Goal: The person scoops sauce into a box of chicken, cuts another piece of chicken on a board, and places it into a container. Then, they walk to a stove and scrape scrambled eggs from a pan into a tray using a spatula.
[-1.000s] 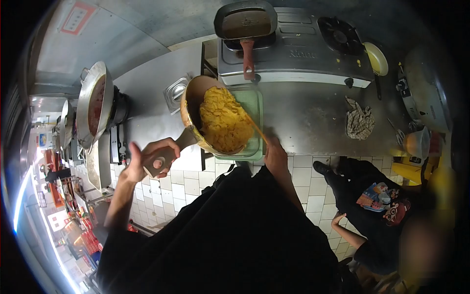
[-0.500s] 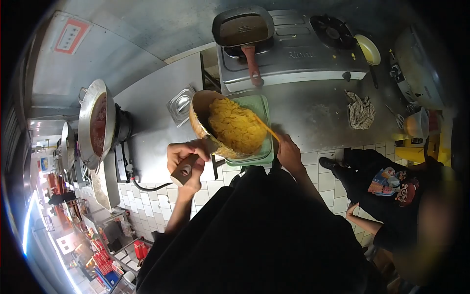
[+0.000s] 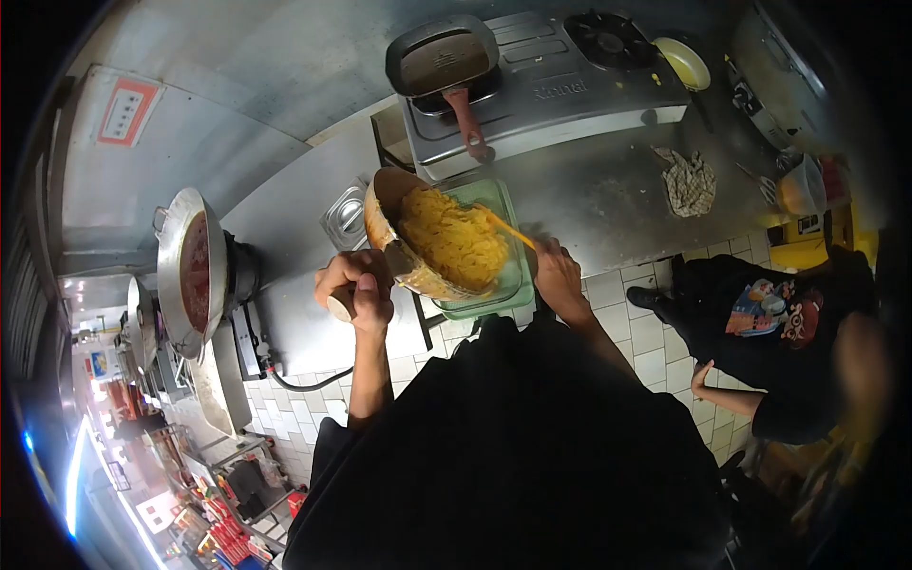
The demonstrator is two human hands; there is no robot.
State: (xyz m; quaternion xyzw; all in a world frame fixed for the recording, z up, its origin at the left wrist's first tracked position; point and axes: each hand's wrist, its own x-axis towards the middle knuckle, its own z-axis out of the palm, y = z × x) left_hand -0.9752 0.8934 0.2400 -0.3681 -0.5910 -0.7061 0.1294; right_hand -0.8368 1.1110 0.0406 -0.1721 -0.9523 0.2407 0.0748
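Note:
My left hand [image 3: 361,288] is wrapped round the pale handle of a deep pan [image 3: 382,204], which tips over to the right. Thick, lumpy yellow food [image 3: 451,242] fills much of the pan. In my right hand [image 3: 559,278] is a yellow-orange spatula [image 3: 513,231], its far end at the edge of the food. Under the pan stands a green translucent tub [image 3: 518,266], largely covered by it. Whether any food lies in the tub is hidden.
Behind is a gas stove [image 3: 560,90] carrying a square pan [image 3: 442,62] with a red handle. A metal lid [image 3: 347,211], a checked cloth [image 3: 689,180] and a wok of red liquid [image 3: 190,275] are around. Another person [image 3: 760,323] is at the right.
The whole view has shifted slightly. My left hand has turned the handle and the pan tilts a little more. The spatula has moved along the food, whose surface looks more broken up.

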